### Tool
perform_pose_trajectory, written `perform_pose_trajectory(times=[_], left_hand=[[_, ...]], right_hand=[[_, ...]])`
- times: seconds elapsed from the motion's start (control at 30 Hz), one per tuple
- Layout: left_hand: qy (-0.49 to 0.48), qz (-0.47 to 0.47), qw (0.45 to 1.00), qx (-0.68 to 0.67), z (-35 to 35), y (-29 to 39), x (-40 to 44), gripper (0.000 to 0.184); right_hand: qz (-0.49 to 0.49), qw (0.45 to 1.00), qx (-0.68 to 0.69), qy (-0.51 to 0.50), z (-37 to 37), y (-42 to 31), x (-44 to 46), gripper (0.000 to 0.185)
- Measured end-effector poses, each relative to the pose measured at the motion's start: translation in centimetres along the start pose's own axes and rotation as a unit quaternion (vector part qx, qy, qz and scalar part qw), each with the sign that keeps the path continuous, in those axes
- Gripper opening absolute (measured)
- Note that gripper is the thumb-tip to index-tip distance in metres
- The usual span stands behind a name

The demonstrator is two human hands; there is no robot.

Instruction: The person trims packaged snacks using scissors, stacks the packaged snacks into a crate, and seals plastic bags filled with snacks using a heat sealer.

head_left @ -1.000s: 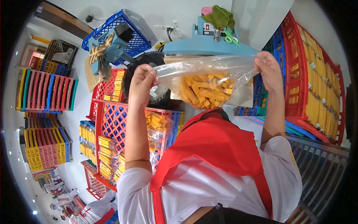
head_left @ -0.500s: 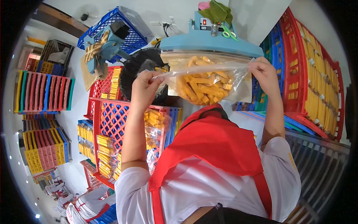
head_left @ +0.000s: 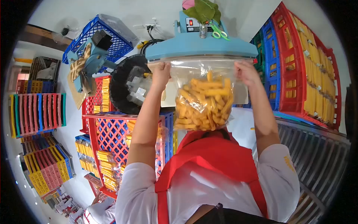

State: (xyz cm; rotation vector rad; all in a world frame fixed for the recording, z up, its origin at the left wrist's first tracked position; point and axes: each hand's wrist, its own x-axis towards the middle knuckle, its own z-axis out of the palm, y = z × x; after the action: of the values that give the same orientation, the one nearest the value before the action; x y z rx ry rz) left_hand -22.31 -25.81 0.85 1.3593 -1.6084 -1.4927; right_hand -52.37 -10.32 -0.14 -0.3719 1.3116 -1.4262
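Observation:
A clear plastic bag (head_left: pixel 204 102) of yellow-orange sticks, possibly a fried snack, hangs below the pale-blue bar sealer (head_left: pixel 201 47). Its top edge lies along the sealer's jaw; whether it is inside the jaw I cannot tell. My left hand (head_left: pixel 162 75) is closed on the bag's upper left corner. At the upper right corner, my right hand (head_left: pixel 247 74) pinches the film, its fingers slightly blurred. The filled lower part rests close to the red apron (head_left: pixel 212 151). Green scissors (head_left: pixel 220 33) and a small jar (head_left: pixel 203 31) sit on top of the sealer.
Red crates (head_left: pixel 291 67) with packed yellow bags stand at right, beside a metal rack (head_left: pixel 309 160). A black-lined bin (head_left: pixel 118 87) and a red crate (head_left: pixel 112 136) of packs are at left. A blue crate (head_left: pixel 93 31) stands behind. A co-worker (head_left: pixel 100 211) is at lower left.
Both hands have brought the bag's top edge up against the sealer. The bag, held folded and tilted before, now hangs upright with its contents spread downward. The view has shifted slightly.

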Motion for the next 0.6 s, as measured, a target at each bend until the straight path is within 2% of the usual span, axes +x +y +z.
perform_pose_trajectory(times=[0.03,0.07,0.13,0.27,0.3,0.33,0.37,0.43,0.5,0.57,0.6], left_hand=[[-0.007,-0.046,0.998,-0.034,0.5,-1.7,1.8,0.019],[-0.009,-0.047,0.998,-0.035,0.9,-1.9,2.9,0.019],[-0.052,-0.116,0.992,-0.024,1.4,-2.3,4.3,0.015],[0.001,-0.108,0.994,-0.017,2.4,-3.8,6.1,0.014],[-0.014,-0.164,0.959,-0.232,2.6,-4.5,6.5,0.015],[-0.027,-0.209,0.875,-0.435,2.7,-5.1,7.1,0.017],[-0.024,-0.207,0.876,-0.436,2.6,-4.8,6.8,0.017],[-0.013,-0.237,0.819,-0.522,2.1,-4.1,4.8,0.019],[-0.032,-0.223,0.833,-0.505,2.8,-2.3,3.1,0.019],[-0.052,-0.206,0.847,-0.487,3.4,-1.7,2.5,0.019],[-0.004,-0.178,0.893,-0.412,3.6,-1.9,2.6,0.019]], right_hand=[[0.053,0.998,0.022,0.038,0.1,1.1,1.4,0.009],[0.052,0.998,0.021,0.040,0.3,1.6,2.5,0.009],[0.077,0.986,0.028,0.143,0.7,2.3,4.3,0.008],[0.074,0.978,0.112,0.158,0.0,4.0,6.9,0.009],[0.067,0.966,0.188,0.163,-0.1,5.0,7.5,0.010],[0.058,0.948,0.264,0.165,-0.4,5.4,8.4,0.011],[0.060,0.949,0.263,0.162,-0.2,5.0,8.2,0.011],[0.063,0.928,0.328,0.167,1.0,3.3,5.7,0.010],[0.060,0.935,0.318,0.146,1.3,2.5,4.8,0.010],[0.054,0.965,0.229,0.115,0.6,3.1,5.4,0.012],[0.055,0.966,0.229,0.112,0.3,3.4,5.6,0.012]])
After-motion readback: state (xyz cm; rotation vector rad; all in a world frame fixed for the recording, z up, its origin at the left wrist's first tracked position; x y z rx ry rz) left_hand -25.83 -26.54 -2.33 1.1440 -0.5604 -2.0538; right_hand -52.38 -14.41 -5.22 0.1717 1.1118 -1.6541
